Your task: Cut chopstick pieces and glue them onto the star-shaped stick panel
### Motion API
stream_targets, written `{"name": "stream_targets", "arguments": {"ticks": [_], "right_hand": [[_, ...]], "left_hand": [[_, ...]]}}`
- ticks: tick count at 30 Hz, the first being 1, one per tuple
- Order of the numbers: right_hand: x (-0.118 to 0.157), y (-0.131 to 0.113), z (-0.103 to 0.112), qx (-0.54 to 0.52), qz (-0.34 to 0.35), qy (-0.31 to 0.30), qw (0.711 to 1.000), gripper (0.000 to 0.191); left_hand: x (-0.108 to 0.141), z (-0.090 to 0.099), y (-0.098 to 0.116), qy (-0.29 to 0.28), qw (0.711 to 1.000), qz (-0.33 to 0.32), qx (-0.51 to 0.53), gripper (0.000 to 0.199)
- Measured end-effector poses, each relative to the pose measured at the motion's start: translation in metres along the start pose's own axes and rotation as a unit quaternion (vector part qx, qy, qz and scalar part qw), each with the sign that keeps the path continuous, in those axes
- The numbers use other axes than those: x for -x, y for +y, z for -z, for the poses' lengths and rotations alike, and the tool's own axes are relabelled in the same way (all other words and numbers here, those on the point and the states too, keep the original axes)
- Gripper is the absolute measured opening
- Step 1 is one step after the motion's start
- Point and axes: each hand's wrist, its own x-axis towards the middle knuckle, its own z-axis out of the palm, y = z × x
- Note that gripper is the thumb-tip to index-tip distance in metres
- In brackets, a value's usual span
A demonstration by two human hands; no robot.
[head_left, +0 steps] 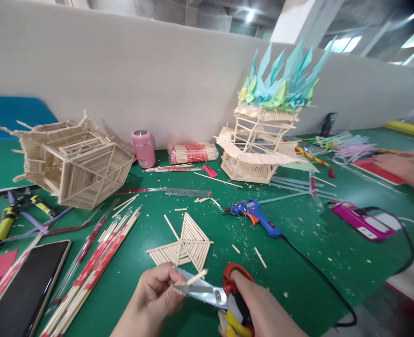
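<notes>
My two hands are close together: the left [163, 290] pinches a short stick, the right [251, 299] grips scissors by the handles. Under everything is the green counter [308, 276]. Well beyond my right hand stands a stick tower topped with blue paper spikes [252, 140]; well beyond my left, a stick frame [92, 175] lies tilted. Just past my hands, nearer the left, rests a flat spoked panel [193, 241], its longer span running left to right. A blue glue gun [254, 215] lies beyond my right hand, nozzle pointing left. The scissors [218, 296] point at my left fingertips, blades parted. Smallest, the short stick [198, 276] slants away and rightward from those fingertips, at a shallow angle to the blades.
</notes>
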Motion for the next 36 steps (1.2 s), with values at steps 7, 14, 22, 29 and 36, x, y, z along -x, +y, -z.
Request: {"name": "stream_targets", "arguments": {"ticks": [7, 14, 22, 29, 36], "right_hand": [[0.013, 0.0, -0.002, -0.024, 0.001, 0.002, 1.0, 0.038], [0.006, -0.005, 0.002, -0.008, -0.016, -0.017, 1.0, 0.032], [0.018, -0.006, 0.004, 0.01, -0.021, -0.001, 1.0, 0.035], [0.007, -0.005, 0.01, 0.025, 0.001, 0.02, 0.999, 0.028], [0.006, 0.041, 0.029, 0.112, -0.064, 0.17, 0.977, 0.032]], "left_hand": [[-0.004, 0.0, -0.003, -0.035, 0.998, 0.036, 0.037, 0.035], [-0.003, 0.005, -0.002, -0.017, 1.0, 0.007, 0.003, 0.027], [-0.01, 0.001, -0.007, -0.019, 0.999, 0.032, 0.034, 0.035], [-0.01, 0.002, -0.005, -0.002, 0.999, 0.008, 0.042, 0.039], [-0.014, 0.004, -0.003, 0.082, 0.994, -0.058, -0.044, 0.033]]}}
